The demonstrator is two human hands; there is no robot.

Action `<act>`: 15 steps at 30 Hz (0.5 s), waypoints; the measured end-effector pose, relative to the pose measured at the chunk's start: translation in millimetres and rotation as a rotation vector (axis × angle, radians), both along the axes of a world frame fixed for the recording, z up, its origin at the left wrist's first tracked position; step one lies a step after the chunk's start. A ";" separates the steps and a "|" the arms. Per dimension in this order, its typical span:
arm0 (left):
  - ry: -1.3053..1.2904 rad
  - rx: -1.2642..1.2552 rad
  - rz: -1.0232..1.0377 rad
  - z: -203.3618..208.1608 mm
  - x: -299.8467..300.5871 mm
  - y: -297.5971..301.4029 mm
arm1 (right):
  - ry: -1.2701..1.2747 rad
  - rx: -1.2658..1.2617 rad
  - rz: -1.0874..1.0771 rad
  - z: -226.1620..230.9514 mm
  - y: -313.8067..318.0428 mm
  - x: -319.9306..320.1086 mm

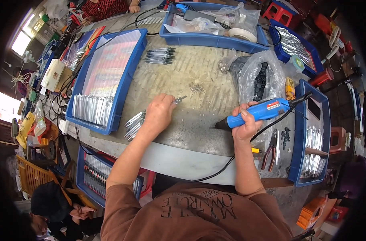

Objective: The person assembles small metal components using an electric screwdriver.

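Observation:
My right hand (247, 125) is wrapped round a blue electric screwdriver (261, 111), whose black nose points left, just above the grey work surface. Its cord leaves the far right end. In my closed left hand (159, 112) is a slim metal rod with a dark end fitting (179, 99) that sticks out past the fingertips toward the right. Most of that rod is hidden by the hand. Beside the left wrist lies a loose pile of silvery rods (135, 125). Tiny metal screws (197, 88) are scattered on the table beyond both hands.
Rods with dark ends (159, 56) lie stacked farther back. Blue trays stand left (131, 76), back (211, 40) and right (298, 136). An open plastic bag (247, 86) of black parts and pliers (270, 152) lie at right. A black cable (221, 172) crosses the front edge.

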State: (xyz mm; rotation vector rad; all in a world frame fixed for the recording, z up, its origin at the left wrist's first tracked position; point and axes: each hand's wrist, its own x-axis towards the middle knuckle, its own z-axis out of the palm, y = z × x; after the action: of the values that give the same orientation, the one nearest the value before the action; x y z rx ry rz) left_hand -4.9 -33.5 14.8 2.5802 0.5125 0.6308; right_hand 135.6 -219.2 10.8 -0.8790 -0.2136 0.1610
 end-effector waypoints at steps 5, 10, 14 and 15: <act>0.059 0.036 0.010 -10.7 -15.0 -31.3 | 0.000 0.008 0.026 0.0 1.3 -1.2; 0.094 0.083 0.066 -25.2 -23.2 -44.7 | 0.017 0.023 0.027 2.4 0.5 -2.8; 0.095 0.102 0.102 -36.4 -25.5 -49.8 | 0.042 0.038 0.018 5.7 1.2 -4.1; 0.095 0.100 0.102 -39.4 -26.0 -49.3 | 0.042 0.036 0.018 5.2 1.7 -3.9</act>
State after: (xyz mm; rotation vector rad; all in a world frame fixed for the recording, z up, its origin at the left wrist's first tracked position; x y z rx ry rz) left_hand -30.9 -82.8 -24.6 2.7020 0.6635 0.5835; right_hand 131.7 -217.5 15.9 -0.8371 -0.1848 0.1921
